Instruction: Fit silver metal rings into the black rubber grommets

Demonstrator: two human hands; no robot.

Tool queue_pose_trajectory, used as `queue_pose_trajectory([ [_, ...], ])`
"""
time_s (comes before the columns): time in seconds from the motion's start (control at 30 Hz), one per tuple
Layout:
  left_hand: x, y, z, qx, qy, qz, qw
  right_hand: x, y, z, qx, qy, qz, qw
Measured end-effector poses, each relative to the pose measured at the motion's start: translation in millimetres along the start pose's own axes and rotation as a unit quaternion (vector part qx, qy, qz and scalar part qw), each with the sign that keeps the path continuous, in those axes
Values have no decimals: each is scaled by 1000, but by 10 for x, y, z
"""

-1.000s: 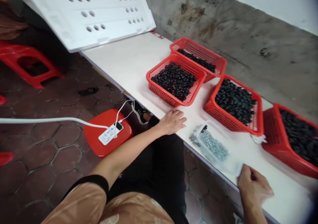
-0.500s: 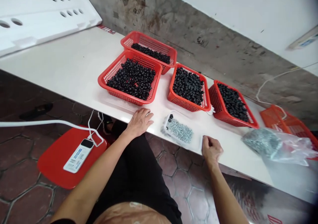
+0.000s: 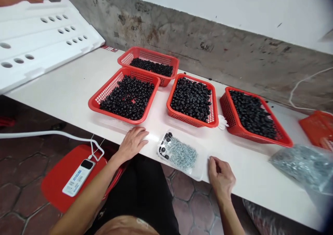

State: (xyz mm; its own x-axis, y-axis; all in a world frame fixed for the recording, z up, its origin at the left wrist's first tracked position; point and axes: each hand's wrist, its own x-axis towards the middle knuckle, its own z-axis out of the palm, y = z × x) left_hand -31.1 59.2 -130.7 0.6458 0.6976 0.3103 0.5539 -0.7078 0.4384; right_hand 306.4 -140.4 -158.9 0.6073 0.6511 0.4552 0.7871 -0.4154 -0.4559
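Note:
My left hand (image 3: 133, 143) lies at the table's front edge, palm down with fingers extended, in front of a red basket (image 3: 145, 118) of black ring-like parts (image 3: 130, 96). It holds nothing. To its right stands a clear plastic tub (image 3: 199, 174) with many small silvery metal pieces (image 3: 182, 153) and several black parts (image 3: 168, 137) at its left end. My right hand (image 3: 222, 176) rests on the table just right of the tub, apart from it. Its fingers are curled and the thumb presses to the index finger; anything inside is hidden.
Three more red baskets (image 3: 175, 63) (image 3: 213, 124) (image 3: 288, 143) hold black parts. A clear bag (image 3: 304, 167) of metal pieces lies at right. White foam panels (image 3: 52, 54) stand at left. A power bank (image 3: 78, 179) with a cable (image 3: 59, 132) lies on a red stool (image 3: 54, 186).
My view has tilted and shifted, so the baskets appear lower and more of the foam panels shows. Several black parts now show in the tub's left end. Both hands keep nearly the same pose.

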Motion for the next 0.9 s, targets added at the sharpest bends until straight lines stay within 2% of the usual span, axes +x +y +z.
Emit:
queue_pose_trajectory([
  [0.1,55,190,-94,-84,49,-29,995,-18,-3,-10,-5,2,-11,1000],
  [0.2,214,536,-137,-90,51,21,994,-34,-3,-24,2,-1,-14,1000],
  [0.3,459,874,-69,24,-1,81,996,-44,6,-36,16,-8,-14,1000],
  [0.4,705,1072,42,178,-69,121,974,-52,24,-36,12,-4,-31,999],
  [0.5,896,1165,115,237,-130,143,952,-61,45,-31,7,-8,-56,998],
  [0.6,1013,1223,167,258,-165,164,938,-76,62,-29,9,-6,-76,997],
  [0.77,1078,1255,269,273,-192,201,921,-93,70,-37,16,-10,-86,996],
  [0.9,1050,1243,274,272,-204,195,920,-90,56,-41,16,-16,-72,997],
])
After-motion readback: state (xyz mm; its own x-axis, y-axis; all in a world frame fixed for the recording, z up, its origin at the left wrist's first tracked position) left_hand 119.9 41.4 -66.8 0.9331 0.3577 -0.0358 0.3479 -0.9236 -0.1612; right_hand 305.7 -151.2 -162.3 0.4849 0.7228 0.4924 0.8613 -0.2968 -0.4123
